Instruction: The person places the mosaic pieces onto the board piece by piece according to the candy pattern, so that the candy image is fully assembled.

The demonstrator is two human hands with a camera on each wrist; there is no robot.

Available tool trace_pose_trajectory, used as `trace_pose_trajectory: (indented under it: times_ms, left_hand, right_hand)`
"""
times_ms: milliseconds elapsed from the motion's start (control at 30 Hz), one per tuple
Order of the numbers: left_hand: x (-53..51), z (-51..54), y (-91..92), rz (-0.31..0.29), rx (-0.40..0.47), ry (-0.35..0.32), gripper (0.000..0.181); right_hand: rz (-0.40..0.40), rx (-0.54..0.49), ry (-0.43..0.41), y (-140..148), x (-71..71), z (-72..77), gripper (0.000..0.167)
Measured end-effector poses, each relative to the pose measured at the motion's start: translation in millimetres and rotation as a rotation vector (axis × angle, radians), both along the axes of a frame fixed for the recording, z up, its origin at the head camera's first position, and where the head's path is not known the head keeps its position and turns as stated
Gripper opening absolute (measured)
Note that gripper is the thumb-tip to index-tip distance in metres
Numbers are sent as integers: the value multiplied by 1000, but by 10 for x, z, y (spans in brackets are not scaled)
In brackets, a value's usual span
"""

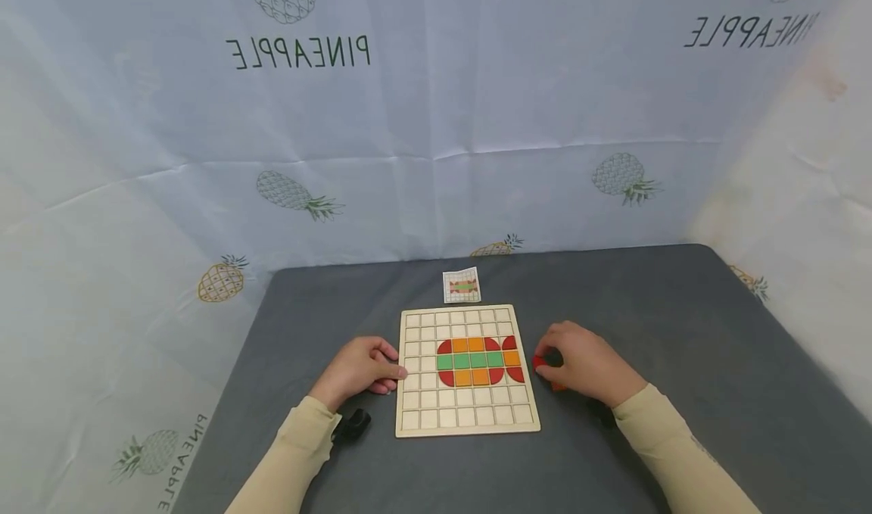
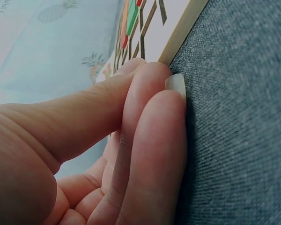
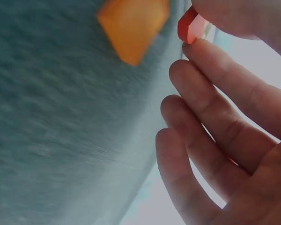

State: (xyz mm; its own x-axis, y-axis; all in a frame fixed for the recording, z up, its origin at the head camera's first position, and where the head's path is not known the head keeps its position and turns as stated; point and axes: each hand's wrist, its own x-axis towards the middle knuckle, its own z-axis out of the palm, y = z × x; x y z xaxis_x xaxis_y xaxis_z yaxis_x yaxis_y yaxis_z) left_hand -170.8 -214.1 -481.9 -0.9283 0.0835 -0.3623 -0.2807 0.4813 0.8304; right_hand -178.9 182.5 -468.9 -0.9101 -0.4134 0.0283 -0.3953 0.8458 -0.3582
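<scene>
A square wooden grid board (image 1: pixel 429 415) lies on the dark grey table. Red, orange and green tiles (image 1: pixel 470 360) form a striped shape on its right part. My left hand (image 1: pixel 361 366) is at the board's left edge, thumb on top, curled fingers against the side; the left wrist view shows its fingertips (image 2: pixel 152 77) at that edge. Beyond the right edge, my right hand (image 1: pixel 579 356) pinches a red tile (image 3: pixel 187 26) between thumb and index finger, the other fingers loosely extended. Beneath this hand an orange tile (image 3: pixel 133 28) lies on the table, partly hidden in the head view.
Behind the board lies a small printed pattern card (image 1: pixel 462 285) showing a similar coloured shape. A pale cloth with pineapple prints (image 1: pixel 504 105) hangs behind and beside the table. Black wrist gear (image 1: pixel 352 425) shows at the left wrist.
</scene>
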Motion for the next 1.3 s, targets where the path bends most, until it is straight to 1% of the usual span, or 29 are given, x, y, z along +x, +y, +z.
trace_pose_trajectory:
  times_ms: [133, 200, 300, 500, 633, 733, 933, 1067, 1300]
  left_hand:
    - [-2, -4, 8, 4, -9, 2, 36]
    - [2, -10, 9, 5, -13, 3, 36]
    - [4, -19, 12, 8, -14, 4, 37]
    - [11, -29, -27, 4, 1, 6, 39]
    - [4, -30, -26, -8, 19, 10, 39]
    - [-3, -35, -25, -15, 30, 13, 38]
    - [-13, -42, -22, -15, 33, 9, 37]
    - [-18, -41, -24, -16, 26, 11, 37]
    - [-17, -27, -16, -12, 18, 12, 35]
  right_hand:
    - [-18, 5, 8, -105, -90, 93, 14]
    - [-26, -8, 0, -229, -137, 137, 13]
    - [3, -23, 8, -480, -213, 177, 13]
    - [92, -70, -5, -1069, -328, 152, 9]
    - [107, -87, -20, -1348, -385, 111, 10]
    - [117, -73, -17, -1495, -414, 80, 12]
    - [138, -63, -2, -1638, -434, 40, 13]
    - [139, -53, 1, -1671, -442, 18, 13]
    - [138, -50, 25, -1699, -456, -14, 19]
